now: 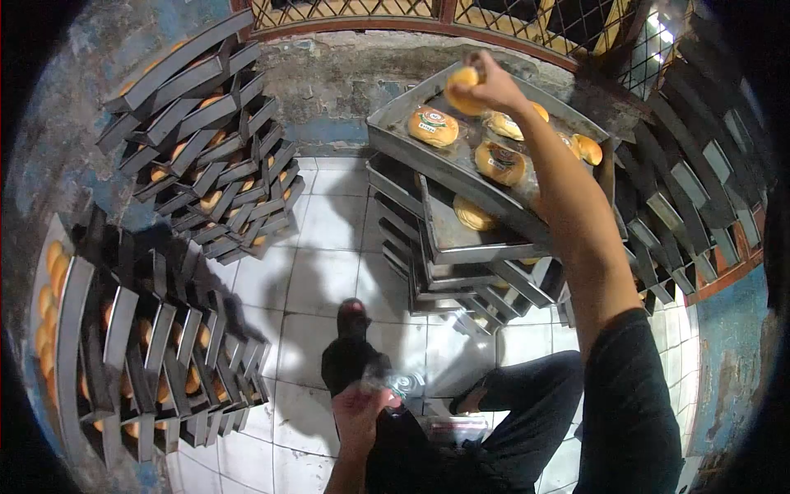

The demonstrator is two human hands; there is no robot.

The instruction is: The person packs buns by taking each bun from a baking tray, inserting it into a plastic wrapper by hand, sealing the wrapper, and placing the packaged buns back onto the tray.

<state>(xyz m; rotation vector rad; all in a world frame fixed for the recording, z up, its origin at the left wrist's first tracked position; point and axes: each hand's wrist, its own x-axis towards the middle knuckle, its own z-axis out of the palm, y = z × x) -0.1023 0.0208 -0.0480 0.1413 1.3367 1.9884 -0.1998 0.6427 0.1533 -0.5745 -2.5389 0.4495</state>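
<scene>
A round golden bun [462, 87] is gripped by the right fingers [480, 62] above the top tray [428, 167]; a clear printed bag [403, 382] is held in the left fingers [382, 400].

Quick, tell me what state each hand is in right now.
Left hand: closed, holding a clear wrapper.
Right hand: closed around a bun.

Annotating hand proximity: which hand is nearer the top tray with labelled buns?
Right. The right hand, gripping a bun, is over the far corner of the top tray; the left hand, holding clear plastic, is low in the frame, well apart from it.
</scene>
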